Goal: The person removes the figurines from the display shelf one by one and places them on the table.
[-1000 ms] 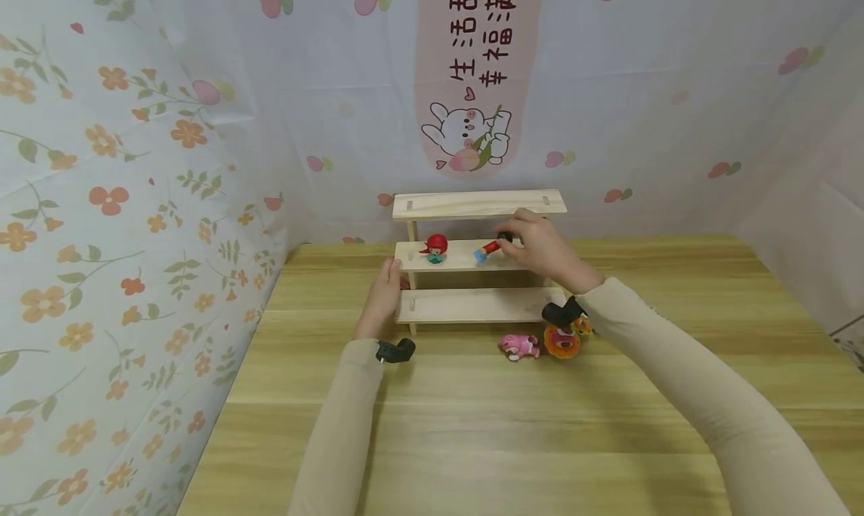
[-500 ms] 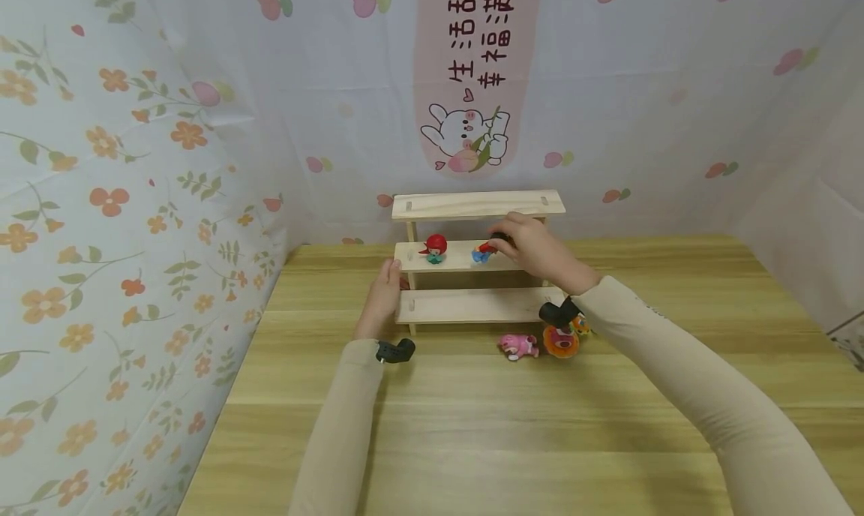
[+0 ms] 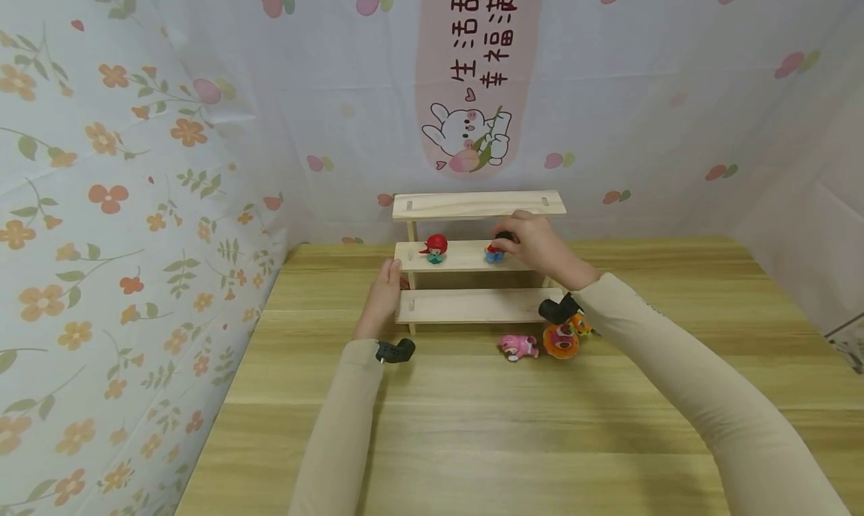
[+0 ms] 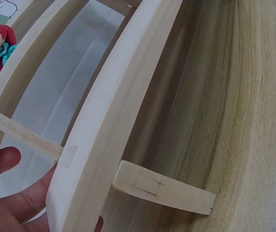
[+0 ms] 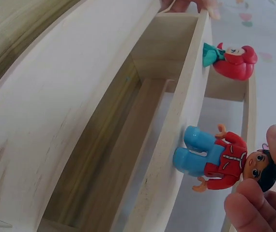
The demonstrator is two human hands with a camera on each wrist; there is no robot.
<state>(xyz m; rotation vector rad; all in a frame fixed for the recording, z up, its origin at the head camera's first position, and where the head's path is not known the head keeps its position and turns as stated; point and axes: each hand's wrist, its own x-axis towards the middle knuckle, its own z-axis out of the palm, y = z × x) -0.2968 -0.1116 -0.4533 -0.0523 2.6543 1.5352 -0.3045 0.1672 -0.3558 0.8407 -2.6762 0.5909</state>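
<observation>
A three-tier wooden shelf (image 3: 479, 306) stands against the backdrop. My left hand (image 3: 382, 298) holds its left end; in the left wrist view a fingertip shows beyond the lowest board. With my right hand (image 3: 540, 247) I pinch a toy figure (image 5: 225, 159) by its black-haired head. This figure has a red jacket and blue trousers, and its feet are at the middle board, apparently touching it. To its left on the same board sits a mermaid figurine (image 3: 436, 249) with red hair and a green tail.
On the table in front of the shelf's right side lies a pink toy (image 3: 518, 346). Beside it are an orange-rimmed toy (image 3: 562, 341) and a yellow-orange one (image 3: 582, 324), partly hidden by the right wrist's camera. A patterned cloth (image 3: 135, 276) hangs at the left.
The black-haired figure has gone from tilted to upright on the middle board, its feet shifting slightly right. My right hand still pinches it. The left hand stays at the shelf's end.
</observation>
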